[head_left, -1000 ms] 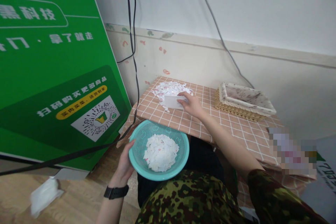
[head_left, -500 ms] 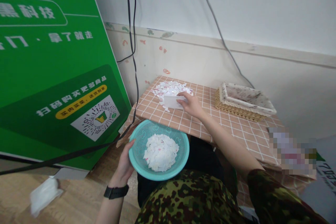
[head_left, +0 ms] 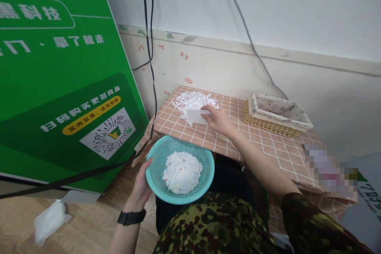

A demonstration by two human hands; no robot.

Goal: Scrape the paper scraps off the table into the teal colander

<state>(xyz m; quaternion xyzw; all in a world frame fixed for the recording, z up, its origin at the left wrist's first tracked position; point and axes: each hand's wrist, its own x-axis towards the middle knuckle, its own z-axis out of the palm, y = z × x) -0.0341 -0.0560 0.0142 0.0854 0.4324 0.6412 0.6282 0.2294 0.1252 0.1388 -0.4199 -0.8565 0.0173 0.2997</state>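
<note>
My left hand grips the left rim of a turquoise plastic colander, thumb over the edge, just below the table's front edge. Inside the colander lies a heap of white paper scraps with a few pink flecks. My right hand pinches a flat white card between thumb and fingers. The card stands on edge against the near side of a pile of torn paper bits spread on the table. Its lower edge seems to touch the cloth.
A brown checked cloth covers the table. A lined wicker basket sits at its back right. To the left stands a green cabinet, with a black strap hanging before it. A white plastic bag lies on the floor.
Almost nothing differs. Both hands, the colander and the card hold their places, with only a very slight shift of the whole view.
</note>
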